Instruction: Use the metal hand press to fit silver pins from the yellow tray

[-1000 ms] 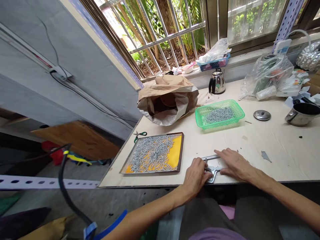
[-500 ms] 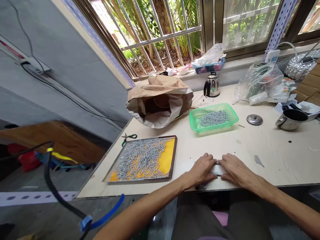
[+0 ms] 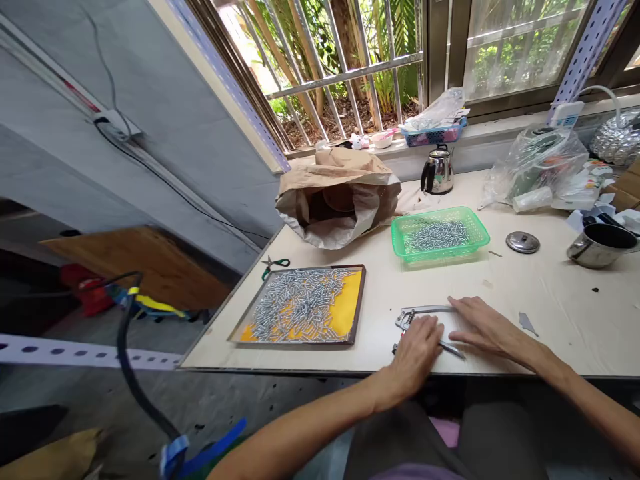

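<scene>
Covering a shiny grey metal tool point(image 3: 425, 309), slim bars point(image 3: 453, 349) splayed, near the smooth pale table point(image 3: 500, 287) edge; left hand point(image 3: 416, 350) curled over it, can't tell my grip; right hand point(image 3: 490, 328) spread loosely by upper bar's end

Pale-topped bench point(image 3: 500, 287). Green basket point(image 3: 440, 257) toward its rear. Brown paper bag point(image 3: 345, 175) left of basket, mouth facing forward. Shallow yellow-bottomed tray point(image 3: 349, 303) front-left of basket; scissors point(image 3: 275, 264) farther left, green-handled, blades apart. Steel kettle point(image 3: 443, 175) behind basket. Thin stick point(image 3: 495, 253) just right of basket; round metal lid point(image 3: 523, 242) beyond it, steel mug point(image 3: 593, 252) farther right. Metal tool point(image 3: 429, 309) in front of basket, partly covered. Grey scrap point(image 3: 527, 324) front-right of basket.
</scene>
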Demonstrator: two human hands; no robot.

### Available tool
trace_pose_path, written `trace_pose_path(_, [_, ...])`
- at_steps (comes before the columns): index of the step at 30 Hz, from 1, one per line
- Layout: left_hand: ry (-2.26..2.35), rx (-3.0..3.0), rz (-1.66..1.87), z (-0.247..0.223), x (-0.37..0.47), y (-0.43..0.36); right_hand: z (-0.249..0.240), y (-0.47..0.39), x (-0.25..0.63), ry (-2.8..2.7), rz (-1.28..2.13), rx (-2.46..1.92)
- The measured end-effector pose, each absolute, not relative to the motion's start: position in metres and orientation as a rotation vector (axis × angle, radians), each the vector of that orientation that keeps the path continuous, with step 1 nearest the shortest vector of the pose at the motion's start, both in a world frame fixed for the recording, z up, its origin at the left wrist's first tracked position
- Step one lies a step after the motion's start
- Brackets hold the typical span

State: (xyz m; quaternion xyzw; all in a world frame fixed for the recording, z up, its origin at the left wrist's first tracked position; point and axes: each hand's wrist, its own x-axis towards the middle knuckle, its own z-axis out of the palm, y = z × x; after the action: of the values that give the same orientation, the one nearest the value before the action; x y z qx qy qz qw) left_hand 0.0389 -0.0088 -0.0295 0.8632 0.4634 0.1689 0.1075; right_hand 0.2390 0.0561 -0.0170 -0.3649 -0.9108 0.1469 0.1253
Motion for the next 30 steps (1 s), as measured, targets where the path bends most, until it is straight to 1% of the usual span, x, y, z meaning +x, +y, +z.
trace_pose_path(3, [1.277, 2.548, 0.611, -0.036, 0.049, -0.031, -0.021, 0.07, 0.239, -2.674, 0.371, -1.145])
trace_pose_path(8, [1.277, 2.423, 0.605, -0.032, 0.06, -0.035, -0.012, 0.087, 0.222, -2.633, 0.056, -1.385])
trace_pose_path(10, [1.276, 2.407, 0.609, -0.029, 0.062, -0.034, -0.005, 0.087, 0.209, -2.622, 0.07, -1.386])
trace_pose_path(13, [1.215, 2.44, 0.696, -0.025, 0.06, -0.045, 0.002, 0.074, 0.181, -2.738, 0.252, -1.064])
trace_pose_path(15, [1.101, 2.517, 0.835, -0.022, 0.052, -0.06, 0.004, 0.062, 0.161, -2.823, 0.376, -0.781])
trace_pose_path(17, [1.045, 2.573, 0.971, -0.017, 0.034, -0.072, 0.004, 0.054, 0.145, -2.896, 0.418, -0.637])
trace_pose_path(19, [1.228, 2.559, 1.005, -0.008, 0.003, -0.075, 0.001, 0.051, 0.134, -2.964, 0.38, -0.595])
trace_pose_path(22, [1.839, 2.439, 0.802, 0.008, -0.06, -0.058, -0.009, 0.054, 0.125, -2.996, 0.231, -0.547])
trace_pose_path(24, [2.187, 2.273, 0.52, 0.016, -0.098, -0.041, -0.016, 0.056, 0.121, -2.942, 0.172, -0.517])
trace_pose_path(25, [2.268, 2.195, 0.369, 0.019, -0.113, -0.033, -0.02, 0.056, 0.119, -2.892, 0.191, -0.508])
trace_pose_path(27, [2.327, 2.065, 0.135, 0.021, -0.131, -0.021, -0.024, 0.056, 0.116, -2.762, 0.332, -0.492])
trace_pose_path(30, [2.327, 1.952, -0.046, 0.018, -0.134, -0.011, -0.014, 0.064, 0.117, -2.514, 0.547, -0.542])
